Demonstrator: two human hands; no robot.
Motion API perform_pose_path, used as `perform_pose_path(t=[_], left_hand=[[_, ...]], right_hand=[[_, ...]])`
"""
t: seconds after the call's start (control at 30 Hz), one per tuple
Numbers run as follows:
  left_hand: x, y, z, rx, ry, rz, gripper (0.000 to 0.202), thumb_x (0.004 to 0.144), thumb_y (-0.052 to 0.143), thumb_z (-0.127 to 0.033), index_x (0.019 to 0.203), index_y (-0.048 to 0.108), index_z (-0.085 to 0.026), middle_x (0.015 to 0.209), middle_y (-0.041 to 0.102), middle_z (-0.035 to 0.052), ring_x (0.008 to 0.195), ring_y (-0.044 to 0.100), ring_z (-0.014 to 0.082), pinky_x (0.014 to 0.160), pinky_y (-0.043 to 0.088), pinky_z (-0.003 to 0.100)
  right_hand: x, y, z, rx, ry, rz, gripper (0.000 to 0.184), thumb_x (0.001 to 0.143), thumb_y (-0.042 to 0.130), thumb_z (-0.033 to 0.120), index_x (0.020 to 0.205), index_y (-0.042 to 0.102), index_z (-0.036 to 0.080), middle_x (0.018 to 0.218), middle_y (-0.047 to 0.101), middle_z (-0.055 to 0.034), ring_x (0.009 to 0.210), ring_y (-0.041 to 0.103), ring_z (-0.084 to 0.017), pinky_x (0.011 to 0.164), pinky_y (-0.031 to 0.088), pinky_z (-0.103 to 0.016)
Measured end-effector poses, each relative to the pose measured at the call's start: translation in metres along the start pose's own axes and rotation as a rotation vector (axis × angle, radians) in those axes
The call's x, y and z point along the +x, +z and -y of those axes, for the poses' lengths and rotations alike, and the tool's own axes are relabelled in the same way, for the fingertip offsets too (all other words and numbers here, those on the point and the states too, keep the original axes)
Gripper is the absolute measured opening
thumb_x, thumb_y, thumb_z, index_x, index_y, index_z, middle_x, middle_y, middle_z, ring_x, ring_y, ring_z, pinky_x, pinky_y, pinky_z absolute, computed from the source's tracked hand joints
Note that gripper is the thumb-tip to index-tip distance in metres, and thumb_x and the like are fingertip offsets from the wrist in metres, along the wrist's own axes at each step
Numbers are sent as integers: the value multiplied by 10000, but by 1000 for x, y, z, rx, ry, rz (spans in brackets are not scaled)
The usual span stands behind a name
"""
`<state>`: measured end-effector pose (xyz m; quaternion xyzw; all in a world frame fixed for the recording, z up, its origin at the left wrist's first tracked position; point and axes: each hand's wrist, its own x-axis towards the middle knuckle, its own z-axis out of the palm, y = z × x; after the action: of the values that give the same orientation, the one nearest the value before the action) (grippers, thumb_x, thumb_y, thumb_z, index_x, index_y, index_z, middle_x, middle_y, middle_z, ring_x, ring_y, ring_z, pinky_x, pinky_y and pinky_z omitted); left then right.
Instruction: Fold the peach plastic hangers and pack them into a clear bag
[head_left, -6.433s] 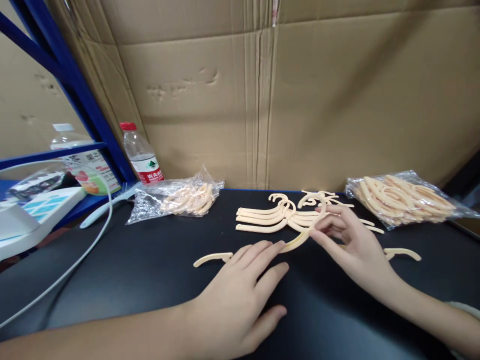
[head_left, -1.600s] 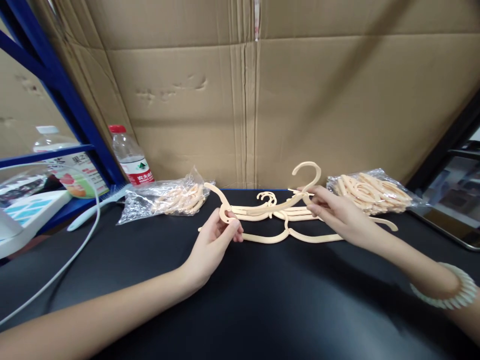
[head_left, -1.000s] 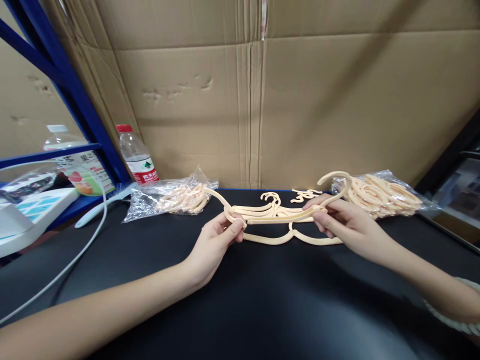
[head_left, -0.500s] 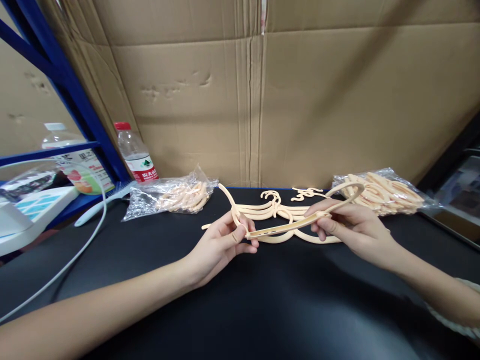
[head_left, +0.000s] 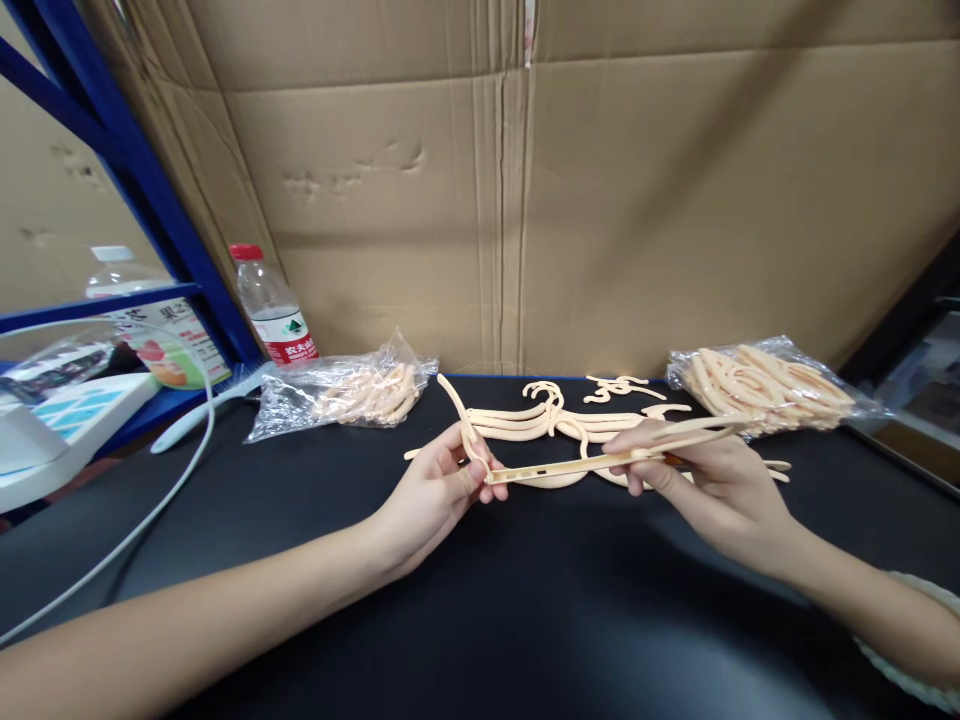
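Observation:
Held level between both hands above the table is a beige plastic clothes hanger, its slotted straight bar turned towards me. My left hand pinches its left end with thumb and fingers, and a curved arm of the hanger rises from there. My right hand is closed round the other end, where a curved part reaches past the fingers to the right. Right behind lie several more beige hangers with their hooks together, partly hidden by the hands and the held hanger.
Loose beige hooks lie at the table's back edge. A clear bag of beige pieces sits back left, another bag back right. A red-capped bottle, a white cable and a blue frame are at the left.
The right end of the hanger has tipped down, so its raised loop now looks flat and nearly edge-on. My right hand has turned with it; the left has hardly moved.

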<state>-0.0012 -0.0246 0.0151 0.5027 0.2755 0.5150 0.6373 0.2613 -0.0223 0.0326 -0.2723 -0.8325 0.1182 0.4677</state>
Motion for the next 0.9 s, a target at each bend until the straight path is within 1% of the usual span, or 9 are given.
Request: perform_pose_path(t=[0.1, 0.27, 0.4, 0.43, 0.53, 0.6, 0.73, 0.83, 0.9], left_hand=[[-1, 1, 1, 30, 15, -33, 257, 744, 757, -207, 733, 505, -157, 688, 591, -7, 620, 569, 108, 577, 397, 204], [-2, 3, 1, 82, 30, -125, 285, 737, 762, -224, 729, 483, -168, 660, 557, -32, 576, 542, 92, 547, 385, 204], [-2, 5, 3, 121, 94, -175, 262, 744, 757, -229, 744, 501, -169, 686, 560, -36, 573, 546, 86, 535, 403, 201], [-2, 6, 3, 120, 110, -179, 259, 745, 757, -229, 742, 506, -168, 694, 571, -32, 585, 556, 90, 545, 417, 202], [-3, 6, 4, 94, 129, -191, 256, 743, 763, -217, 736, 513, -164, 717, 607, -19, 622, 583, 98, 594, 464, 210], [-4, 6, 4, 68, 117, -202, 260, 736, 774, -216, 739, 520, -160, 744, 624, -11, 642, 597, 99, 630, 490, 215], [-5, 7, 2, 54, 58, -210, 270, 733, 787, -273, 735, 547, -152, 741, 624, -7, 690, 623, 108, 673, 514, 210], [-8, 10, 3, 73, -17, -225, 259, 755, 763, -309, 746, 562, -146, 784, 639, 16, 682, 626, 111, 649, 520, 210], [-11, 13, 4, 126, -80, -202, 241, 793, 717, -320, 747, 559, -144, 842, 654, 44, 654, 625, 112, 619, 525, 224]], right_hand=[[-1, 1, 4, -29, 38, 10, 200, 891, 558, 183, 734, 673, 229, 697, 670, -21, 741, 665, -185, 706, 541, -300], [-2, 7, 11, 15, 78, 6, 188, 892, 550, 176, 794, 691, 252, 801, 716, -30, 720, 678, -192, 615, 553, -288], [-4, 12, 14, 50, 132, -7, 196, 911, 540, 186, 773, 672, 229, 880, 707, -46, 745, 671, -181, 655, 550, -287], [-5, 12, 14, 67, 158, -14, 177, 918, 537, 195, 808, 671, 224, 866, 698, -47, 722, 664, -174, 646, 546, -285], [-8, 13, 13, 138, 231, -39, 128, 931, 538, 224, 1001, 646, 221, 834, 668, -40, 644, 640, -153, 604, 538, -280], [-9, 14, 12, 173, 264, -65, 137, 930, 552, 247, 1046, 620, 224, 857, 659, -41, 653, 641, -154, 618, 543, -286], [-5, 15, 12, 233, 362, -182, 135, 908, 593, 310, 1012, 583, 223, 804, 650, -30, 656, 634, -158, 602, 548, -273], [2, 12, 10, 213, 416, -269, 181, 867, 638, 366, 947, 590, 211, 800, 630, -36, 665, 608, -159, 568, 534, -252], [5, 10, 7, 202, 427, -305, 211, 846, 655, 397, 921, 597, 208, 820, 609, -38, 650, 582, -152, 543, 518, -247]])
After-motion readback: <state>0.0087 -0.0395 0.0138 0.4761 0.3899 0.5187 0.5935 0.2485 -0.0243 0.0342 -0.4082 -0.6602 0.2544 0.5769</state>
